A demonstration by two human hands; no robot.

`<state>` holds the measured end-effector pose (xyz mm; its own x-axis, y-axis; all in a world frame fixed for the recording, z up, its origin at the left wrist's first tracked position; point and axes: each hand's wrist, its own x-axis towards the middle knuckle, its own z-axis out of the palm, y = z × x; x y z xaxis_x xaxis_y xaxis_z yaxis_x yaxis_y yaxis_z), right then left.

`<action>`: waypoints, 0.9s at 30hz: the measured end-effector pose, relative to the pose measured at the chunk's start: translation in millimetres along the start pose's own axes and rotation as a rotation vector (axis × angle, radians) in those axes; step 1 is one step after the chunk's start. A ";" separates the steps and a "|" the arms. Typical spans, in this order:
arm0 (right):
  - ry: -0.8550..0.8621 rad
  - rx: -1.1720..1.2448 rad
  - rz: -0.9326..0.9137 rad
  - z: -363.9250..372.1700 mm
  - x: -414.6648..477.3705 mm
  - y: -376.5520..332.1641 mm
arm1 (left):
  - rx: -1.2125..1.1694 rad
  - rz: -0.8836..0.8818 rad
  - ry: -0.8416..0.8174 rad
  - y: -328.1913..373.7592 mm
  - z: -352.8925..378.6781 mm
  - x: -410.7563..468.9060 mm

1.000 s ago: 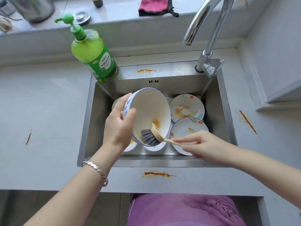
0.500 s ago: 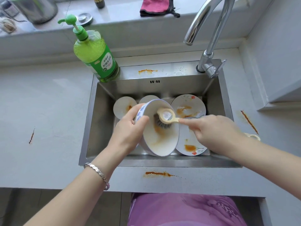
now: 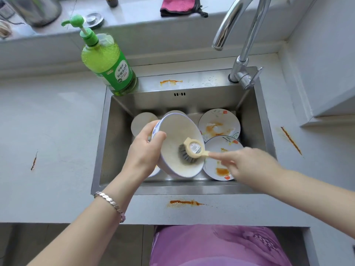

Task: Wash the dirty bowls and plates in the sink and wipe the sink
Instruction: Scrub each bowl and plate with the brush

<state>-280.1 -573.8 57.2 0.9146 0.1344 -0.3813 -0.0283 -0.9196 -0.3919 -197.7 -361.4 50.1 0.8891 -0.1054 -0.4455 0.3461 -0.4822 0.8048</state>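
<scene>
Now, mid-frame, left hand (image 3: 143,150) is gripping the bowl (image 3: 176,131); right hand (image 3: 247,166), holding the brush (image 3: 189,152), is scrubbing lower, bowl nearly clean.

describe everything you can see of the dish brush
The dish brush has a round cream head, plastic by the look, with a printed sticker on its back, dark grey bristles and a slim cream handle. The bristles press into the inside of the white bowl, low near its base, the head's back facing the camera. The right hand grips the handle, most of which it hides.
</scene>
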 end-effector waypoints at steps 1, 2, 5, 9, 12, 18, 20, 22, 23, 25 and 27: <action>0.020 -0.138 0.046 -2.6 3.4 6.0 | -0.011 -0.013 -0.012 -0.9 0.2 -1.2; 0.033 -0.243 0.081 -2.2 6.1 10.1 | -0.026 -0.027 -0.017 -1.3 1.2 -2.0; -0.011 -0.193 0.061 16.8 -0.7 -5.5 | -0.035 -0.024 0.004 1.0 5.2 -3.3; -0.060 0.003 -0.018 34.4 -14.8 -16.4 | 0.066 -0.018 0.020 0.1 3.8 -5.1; 0.143 -0.194 -0.053 35.7 -4.3 9.0 | 0.037 -0.068 -0.023 -5.7 1.2 -6.5; 0.283 0.655 0.311 30.0 -3.0 20.1 | -0.038 -0.104 -0.111 -4.3 -7.9 -6.6; 0.259 0.920 0.383 31.4 1.9 14.8 | -0.045 -0.086 -0.212 -1.9 -7.9 -7.6; 0.203 1.082 0.408 34.1 8.9 7.3 | 0.003 -0.057 -0.335 1.5 -5.8 -7.0; 0.183 1.150 0.417 34.4 11.4 3.7 | 0.023 -0.053 -0.392 6.4 -4.8 -7.4; 0.152 1.224 0.405 31.6 13.1 -0.6 | 0.057 -0.056 -0.469 14.9 -4.8 -4.9; 0.147 1.231 0.391 28.7 11.5 -5.3 | 0.098 -0.045 -0.475 23.8 -5.0 -0.8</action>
<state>-281.0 -556.9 30.8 0.7947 -0.1776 -0.5804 -0.5794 0.0631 -0.8126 -188.6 -368.5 71.6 0.6312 -0.4565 -0.6270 0.3307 -0.5728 0.7500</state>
